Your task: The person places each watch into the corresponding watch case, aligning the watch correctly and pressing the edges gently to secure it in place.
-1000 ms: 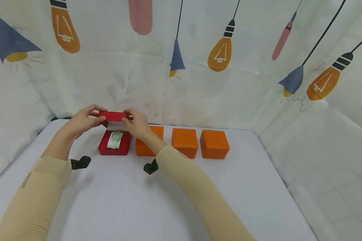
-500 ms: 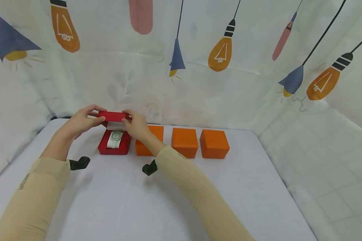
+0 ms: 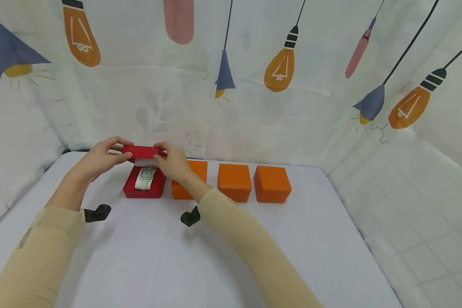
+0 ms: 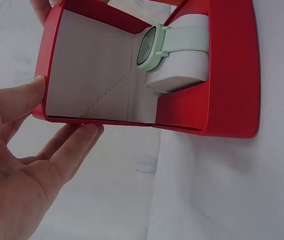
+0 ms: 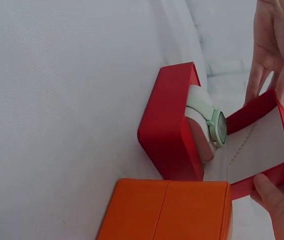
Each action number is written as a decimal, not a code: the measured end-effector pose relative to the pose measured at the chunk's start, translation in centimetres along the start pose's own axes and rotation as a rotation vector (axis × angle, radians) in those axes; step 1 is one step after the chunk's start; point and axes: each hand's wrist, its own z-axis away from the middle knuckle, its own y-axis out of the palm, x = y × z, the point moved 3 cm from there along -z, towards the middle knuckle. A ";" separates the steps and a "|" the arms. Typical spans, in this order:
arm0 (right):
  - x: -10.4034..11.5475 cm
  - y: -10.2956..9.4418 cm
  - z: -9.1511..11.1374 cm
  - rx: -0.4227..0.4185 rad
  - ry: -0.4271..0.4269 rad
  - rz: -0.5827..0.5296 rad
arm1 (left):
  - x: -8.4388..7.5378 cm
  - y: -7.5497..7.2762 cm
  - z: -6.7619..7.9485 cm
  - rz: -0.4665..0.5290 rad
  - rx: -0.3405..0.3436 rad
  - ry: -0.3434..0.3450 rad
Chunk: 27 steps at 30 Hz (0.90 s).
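Note:
A red watch box stands with its lid raised at the far left of the table. Inside it a pale green wristwatch is wrapped round a white cushion. My left hand pinches the left side of the red lid, thumb in front and fingers behind. At the lid's right side my right hand grips the edge with thumb and fingers. The lid's white lining shows in the left wrist view, and the lid stands tilted back over the hinge.
Right of the red box, an orange box is partly hidden by my right forearm. Two more orange boxes stand in the same row. A white curtain with printed lamps hangs behind the white table.
The lid has tipped slightly forward and down, with both hands moving along with it. Less of its white lining shows in the head view. The watch and the orange boxes have stayed put.

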 end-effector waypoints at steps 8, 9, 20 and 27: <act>-0.2 0.2 0.1 0.030 0.025 -0.020 | 0.2 0.1 0.3 -0.007 -0.005 0.018; -0.2 0.2 0.1 0.034 0.027 -0.023 | 0.2 0.1 0.3 -0.007 -0.007 0.020; -0.3 0.5 0.9 0.050 0.019 -0.019 | 0.4 0.8 1.1 -0.035 -0.042 0.050; -0.5 0.7 1.2 0.040 -0.005 -0.023 | -0.3 1.1 1.7 -0.138 -0.073 0.077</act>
